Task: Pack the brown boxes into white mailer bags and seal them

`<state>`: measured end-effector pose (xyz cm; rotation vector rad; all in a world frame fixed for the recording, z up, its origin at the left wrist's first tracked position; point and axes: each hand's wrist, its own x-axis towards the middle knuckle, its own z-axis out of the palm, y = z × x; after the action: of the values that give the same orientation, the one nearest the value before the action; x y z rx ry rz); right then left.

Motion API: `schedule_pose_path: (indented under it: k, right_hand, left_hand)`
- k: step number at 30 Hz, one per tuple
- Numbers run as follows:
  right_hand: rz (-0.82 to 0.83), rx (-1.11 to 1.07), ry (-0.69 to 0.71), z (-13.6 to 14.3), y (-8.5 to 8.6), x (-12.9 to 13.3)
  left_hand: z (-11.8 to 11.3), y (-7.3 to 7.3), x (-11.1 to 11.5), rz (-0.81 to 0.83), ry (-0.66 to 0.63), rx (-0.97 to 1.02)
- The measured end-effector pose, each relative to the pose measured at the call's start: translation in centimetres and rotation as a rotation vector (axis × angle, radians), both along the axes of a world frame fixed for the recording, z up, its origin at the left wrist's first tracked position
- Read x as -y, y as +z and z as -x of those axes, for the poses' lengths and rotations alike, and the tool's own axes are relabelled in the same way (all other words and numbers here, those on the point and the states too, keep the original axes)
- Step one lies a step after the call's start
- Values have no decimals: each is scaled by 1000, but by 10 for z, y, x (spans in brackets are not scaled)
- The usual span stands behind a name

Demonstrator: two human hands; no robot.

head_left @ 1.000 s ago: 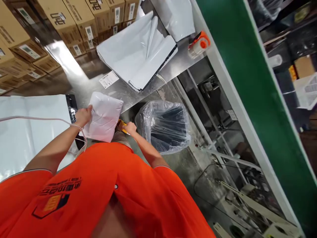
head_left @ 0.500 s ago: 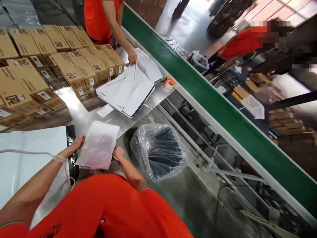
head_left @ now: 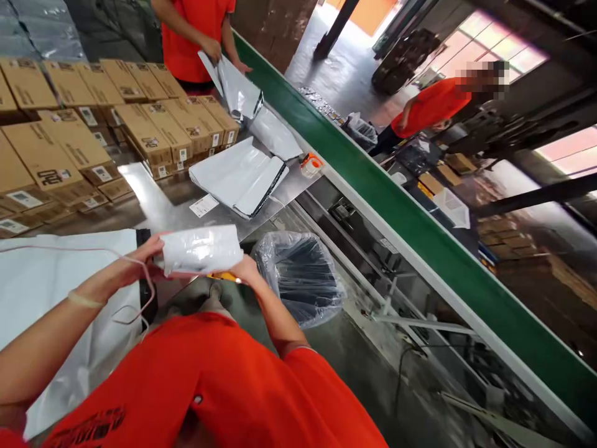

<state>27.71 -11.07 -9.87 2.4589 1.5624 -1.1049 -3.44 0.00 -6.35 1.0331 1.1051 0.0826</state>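
Between my two hands a white plastic-wrapped package (head_left: 203, 249) is held up at the table's near edge. My left hand (head_left: 152, 254) grips its left end, and my right hand (head_left: 245, 269) holds the lower right corner. Something yellow-orange (head_left: 224, 275) shows beneath the package beside my right fingers. Left of my left hand lies a stack of large white bags (head_left: 69, 267) with a black edge, crossed by a thin pinkish cord (head_left: 93, 249). Behind the package, a white label (head_left: 204, 206) and a pile of white mailing bags (head_left: 240, 177) rest on the metal table (head_left: 180, 208).
Cardboard boxes (head_left: 56, 152) fill the table's back left. A co-worker (head_left: 193, 40) handles a white bag beside the green conveyor (head_left: 373, 186). An orange tape dispenser (head_left: 311, 164) sits at the table corner. A plastic-lined bin (head_left: 303, 277) stands right of my right hand. Another person (head_left: 429, 109) stands beyond the conveyor.
The package has been raised and tilted, showing its long white side, and both my hands have moved up and right. The co-worker has lifted a white bag off the pile toward the conveyor.
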Motion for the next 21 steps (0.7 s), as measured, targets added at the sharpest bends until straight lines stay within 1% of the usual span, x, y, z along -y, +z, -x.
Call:
schedule_pose_path:
  k: [2,4,6,7,9,10,11,13,16,18,21]
  right_hand:
    - [30,-2,80,0,15,-24]
    - [73,33,146,4,24,-42]
    - [99,65,184,8,27,-51]
    - [105,68,199,9,27,-52]
    - [103,60,219,8,27,-50]
    - [99,52,223,6,26,-49]
    - [98,41,224,4,25,-48]
    - [94,28,213,2,24,-48]
    - [89,11,226,3,22,-52]
    - [95,11,251,5,19,-55]
    - [127,3,257,5,14,-53]
  left_hand:
    - [-6,11,-15,-110,-16,-69]
    - [-6,14,-28,-296,-69,-179]
    - [3,10,-38,-513,-167,-235]
    - [10,7,-41,-606,-222,-226]
    - [21,-1,-39,-748,-298,-160]
    - [24,-5,-36,-798,-306,-127]
    - [24,-9,-30,-846,-295,-99]
    - [16,-16,-17,-954,-221,-91]
    - [-9,-19,-1,-1088,-114,-137]
    - [-26,-17,4,-1125,-60,-182]
    - [-44,-11,0,-1099,71,-264]
